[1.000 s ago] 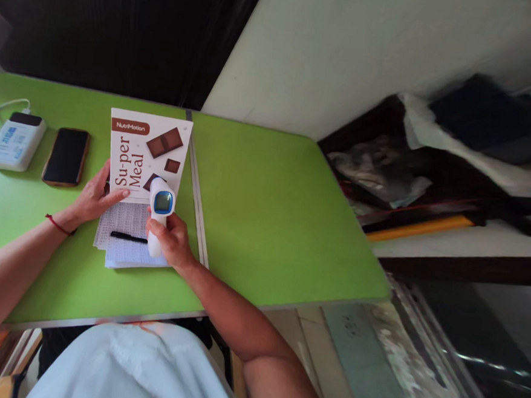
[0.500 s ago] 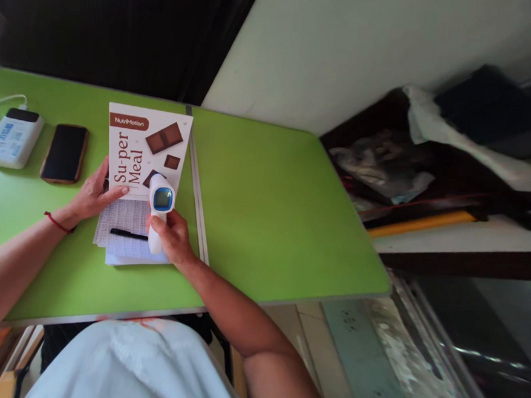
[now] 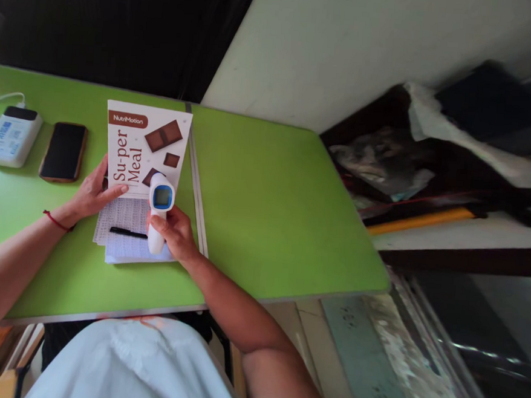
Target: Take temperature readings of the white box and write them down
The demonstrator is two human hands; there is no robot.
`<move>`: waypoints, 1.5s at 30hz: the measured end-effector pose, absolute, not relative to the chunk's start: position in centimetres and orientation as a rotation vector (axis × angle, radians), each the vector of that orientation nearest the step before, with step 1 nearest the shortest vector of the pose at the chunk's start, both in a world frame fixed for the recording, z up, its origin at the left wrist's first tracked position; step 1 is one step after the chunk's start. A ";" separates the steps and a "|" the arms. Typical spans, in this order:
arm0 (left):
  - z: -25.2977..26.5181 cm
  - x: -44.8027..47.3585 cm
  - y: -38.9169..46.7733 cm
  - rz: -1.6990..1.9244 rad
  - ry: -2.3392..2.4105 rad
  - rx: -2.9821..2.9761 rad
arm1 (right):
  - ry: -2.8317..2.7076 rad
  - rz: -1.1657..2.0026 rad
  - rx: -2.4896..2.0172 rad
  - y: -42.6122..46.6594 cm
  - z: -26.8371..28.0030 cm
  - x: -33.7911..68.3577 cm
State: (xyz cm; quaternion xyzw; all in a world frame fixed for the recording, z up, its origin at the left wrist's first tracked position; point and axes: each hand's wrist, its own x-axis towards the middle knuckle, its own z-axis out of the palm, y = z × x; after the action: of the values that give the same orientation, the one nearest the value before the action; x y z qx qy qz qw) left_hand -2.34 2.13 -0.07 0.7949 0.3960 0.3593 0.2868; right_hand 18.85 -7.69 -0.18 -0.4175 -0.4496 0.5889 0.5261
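Thermometer (image 3: 161, 198) and pack (image 3: 148, 154) are the pair you should watch: the white and blue head covers the lower right part of the printed face as you look down, so the pack lies beyond and to the left of your right grip (image 3: 176, 234). You have that right grip wrapped around the handle, thumb laid across it just under the screen, fingertips showing past its left side. The long axis of the thermometer runs from its head, on the far side, back towards your body, close to parallel with the right edge of the pack; the screen faces you, but any reading is too small to make out. Your left grip (image 3: 96, 194) clasps the pack at its lower left, thumb over the front near the bottom edge and fingers behind, so each thing belongs to the hand on its own side, and your left thumb is a little way left of the thermometer. You cannot tell from this angle whether the head touches the pack or floats above it, nor how steeply the pack is tilted. Below the pack, on the bench (image 3: 264, 211), you have papers (image 3: 121, 213) with a black pen (image 3: 128, 232) lying across them, its right end reaching the handle in view. Left of your left grip are the phone (image 3: 63, 151) and the power bank (image 3: 13, 136).
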 end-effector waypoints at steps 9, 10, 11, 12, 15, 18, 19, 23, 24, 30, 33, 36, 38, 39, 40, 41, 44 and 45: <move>0.1 -2.3 2.1 0.953 1.040 2.124 | -1.079 1.267 -1.123 -7.4 1.7 22.7; 0.2 -2.3 2.1 0.951 1.043 2.123 | -1.098 1.248 -1.130 -7.4 1.7 23.2; 0.2 -2.3 2.1 0.947 1.047 2.122 | -1.115 1.231 -1.136 -7.4 1.7 23.6; 0.3 -2.3 2.1 0.945 1.051 2.120 | -1.130 1.213 -1.144 -7.4 1.6 23.9; 0.4 -2.3 1.9 0.933 1.068 2.106 | -1.157 1.143 -1.182 -7.5 1.0 24.6; 0.8 -2.1 1.8 0.892 1.104 2.021 | -1.233 1.027 -1.262 -7.7 0.4 25.5; 1.0 -2.1 1.8 0.882 1.106 1.970 | -1.292 0.987 -1.300 -7.8 0.2 25.9; 2.0 -1.8 1.8 0.857 1.079 1.745 | -1.585 0.707 -1.529 -7.7 -0.1 27.6; 2.1 -1.8 1.8 0.843 1.085 1.704 | -1.632 0.629 -1.597 -7.6 -0.3 28.0; 2.2 -1.9 1.7 0.845 1.120 1.581 | -1.788 0.397 -1.891 -7.6 -0.6 28.9; 2.1 -1.8 1.7 0.890 1.112 1.568 | -1.884 0.322 -1.971 -7.8 -0.4 28.6; 1.9 -1.8 1.9 0.986 1.079 1.577 | -1.958 0.277 -1.971 -7.8 -0.5 28.0; 1.8 -1.8 2.0 1.054 1.109 1.640 | -1.967 0.236 -1.947 -7.8 -0.7 27.9; 1.7 -1.8 2.1 1.072 1.143 1.692 | -1.963 0.214 -1.928 -7.8 -0.9 27.8; 1.6 -1.9 2.3 1.061 1.180 1.758 | -1.955 0.192 -1.905 -7.8 -1.2 27.9; 1.4 -1.9 2.4 1.032 1.219 1.829 | -1.947 0.174 -1.879 -7.7 -1.4 27.9; 0.8 -2.0 3.0 0.932 1.346 2.029 | -1.916 0.139 -1.799 -7.7 -2.2 28.2; 0.5 -1.9 3.2 0.919 1.370 2.079 | -1.907 0.132 -1.779 -7.7 -2.4 28.3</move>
State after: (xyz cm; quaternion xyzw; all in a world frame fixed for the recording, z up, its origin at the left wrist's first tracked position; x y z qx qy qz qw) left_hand -1.94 3.20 0.47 0.7601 0.5009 0.3360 0.2415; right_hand 28.31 -7.66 -2.44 -0.6575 -0.7048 0.0486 0.2620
